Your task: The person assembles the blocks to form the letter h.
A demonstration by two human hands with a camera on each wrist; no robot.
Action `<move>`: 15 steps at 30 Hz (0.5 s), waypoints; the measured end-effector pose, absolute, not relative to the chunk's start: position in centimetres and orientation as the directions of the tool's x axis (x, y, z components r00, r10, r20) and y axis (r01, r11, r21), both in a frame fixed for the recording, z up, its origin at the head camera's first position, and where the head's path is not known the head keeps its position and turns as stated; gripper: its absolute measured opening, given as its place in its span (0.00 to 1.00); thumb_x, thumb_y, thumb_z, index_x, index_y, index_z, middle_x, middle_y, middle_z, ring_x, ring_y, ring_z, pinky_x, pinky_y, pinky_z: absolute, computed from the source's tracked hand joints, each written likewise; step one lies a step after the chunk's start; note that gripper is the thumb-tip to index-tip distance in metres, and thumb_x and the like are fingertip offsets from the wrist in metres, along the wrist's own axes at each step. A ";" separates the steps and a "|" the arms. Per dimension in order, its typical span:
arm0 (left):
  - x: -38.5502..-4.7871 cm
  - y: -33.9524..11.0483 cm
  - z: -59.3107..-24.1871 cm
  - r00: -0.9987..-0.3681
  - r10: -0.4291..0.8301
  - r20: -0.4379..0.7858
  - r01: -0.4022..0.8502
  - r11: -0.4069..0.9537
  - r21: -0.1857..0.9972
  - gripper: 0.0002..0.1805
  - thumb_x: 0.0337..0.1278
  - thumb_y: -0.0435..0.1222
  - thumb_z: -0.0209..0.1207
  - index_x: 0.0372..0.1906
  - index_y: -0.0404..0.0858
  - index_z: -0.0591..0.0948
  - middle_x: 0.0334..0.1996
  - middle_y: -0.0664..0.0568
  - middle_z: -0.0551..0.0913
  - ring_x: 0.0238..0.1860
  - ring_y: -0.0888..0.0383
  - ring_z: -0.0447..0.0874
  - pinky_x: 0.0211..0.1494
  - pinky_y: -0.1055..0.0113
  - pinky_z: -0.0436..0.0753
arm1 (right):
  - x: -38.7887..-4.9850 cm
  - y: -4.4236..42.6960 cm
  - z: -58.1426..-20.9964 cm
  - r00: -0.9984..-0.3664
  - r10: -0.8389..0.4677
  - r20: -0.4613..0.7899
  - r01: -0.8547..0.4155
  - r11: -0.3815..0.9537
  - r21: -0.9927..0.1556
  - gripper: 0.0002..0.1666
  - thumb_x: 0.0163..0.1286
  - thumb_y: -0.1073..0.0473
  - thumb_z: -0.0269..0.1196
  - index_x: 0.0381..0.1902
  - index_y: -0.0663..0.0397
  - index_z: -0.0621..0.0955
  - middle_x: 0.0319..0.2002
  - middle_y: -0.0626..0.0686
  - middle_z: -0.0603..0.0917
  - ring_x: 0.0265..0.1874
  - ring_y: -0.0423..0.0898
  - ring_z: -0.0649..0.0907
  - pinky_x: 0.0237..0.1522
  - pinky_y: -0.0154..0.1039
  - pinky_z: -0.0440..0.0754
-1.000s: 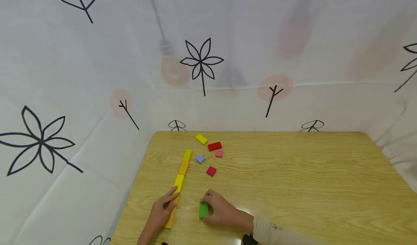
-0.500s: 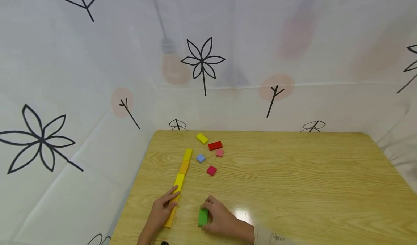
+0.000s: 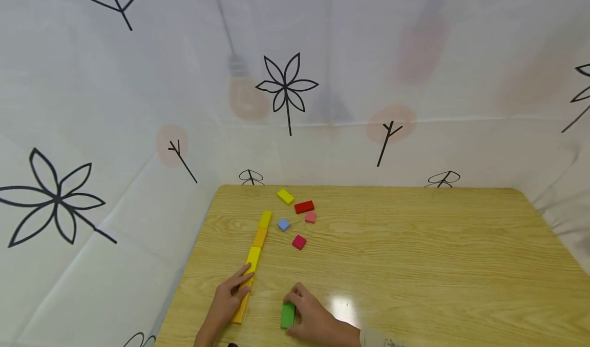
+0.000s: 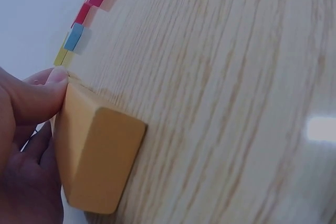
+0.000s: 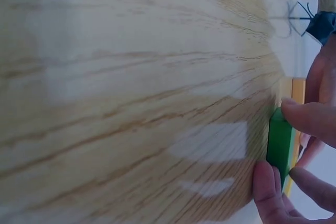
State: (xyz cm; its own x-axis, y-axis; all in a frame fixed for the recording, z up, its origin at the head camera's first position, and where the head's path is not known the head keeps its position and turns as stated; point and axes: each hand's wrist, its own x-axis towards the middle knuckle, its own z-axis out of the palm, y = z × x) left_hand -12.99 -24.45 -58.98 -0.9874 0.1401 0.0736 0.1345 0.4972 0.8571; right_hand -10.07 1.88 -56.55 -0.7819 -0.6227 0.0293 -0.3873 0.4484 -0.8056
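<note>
A straight row of yellow and orange blocks [image 3: 259,237] lies along the left part of the wooden table. My left hand [image 3: 227,301] is at the near part of this row, with the thumb and fingers on opposite sides of the nearest orange block [image 4: 105,156]. To the right of the row, a green block [image 3: 288,316] lies lengthwise on the table. My right hand [image 3: 318,322] pinches it by its ends between thumb and fingers; the right wrist view shows the green block [image 5: 280,142] up close. The fingers partly cover both blocks.
Beyond the hands lie loose blocks: a crimson one [image 3: 299,242], a blue one [image 3: 283,225], a pink one [image 3: 311,218], a red one [image 3: 304,207] and a yellow one [image 3: 286,197]. A white patterned cloth [image 3: 332,152] stands behind the table [image 3: 415,254].
My right hand and the green block have moved toward the near edge of the table, most of it in the first half second. The left hand and the row stay put.
</note>
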 end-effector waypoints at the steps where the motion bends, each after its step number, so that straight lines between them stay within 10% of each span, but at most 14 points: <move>1: -13.0 -24.4 -59.0 -0.987 0.140 0.079 0.139 0.500 0.855 0.20 0.54 0.25 0.61 0.53 0.39 0.82 0.63 0.55 0.73 0.65 0.51 0.66 0.62 0.72 0.67 | -10.0 1.9 -56.6 -0.780 -0.625 0.032 -0.392 0.448 -0.803 0.28 0.51 0.60 0.74 0.49 0.54 0.76 0.46 0.44 0.66 0.35 0.32 0.71 0.35 0.25 0.74; 15: -12.8 -24.3 -58.9 -0.981 0.143 0.134 0.188 0.493 0.850 0.19 0.53 0.25 0.62 0.52 0.38 0.83 0.61 0.50 0.75 0.63 0.47 0.68 0.62 0.76 0.66 | -9.6 2.0 -57.0 -0.764 -0.640 0.078 -0.411 0.390 -0.824 0.27 0.53 0.58 0.73 0.49 0.55 0.75 0.45 0.45 0.65 0.33 0.32 0.70 0.32 0.24 0.74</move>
State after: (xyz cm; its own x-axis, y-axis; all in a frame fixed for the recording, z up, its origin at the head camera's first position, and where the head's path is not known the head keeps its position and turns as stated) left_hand -12.80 -24.27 -58.89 -0.9806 0.1434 0.1339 0.1881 0.4927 0.8496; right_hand -9.64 2.01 -56.99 -0.7643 -0.6401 0.0783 -0.4110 0.3899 -0.8240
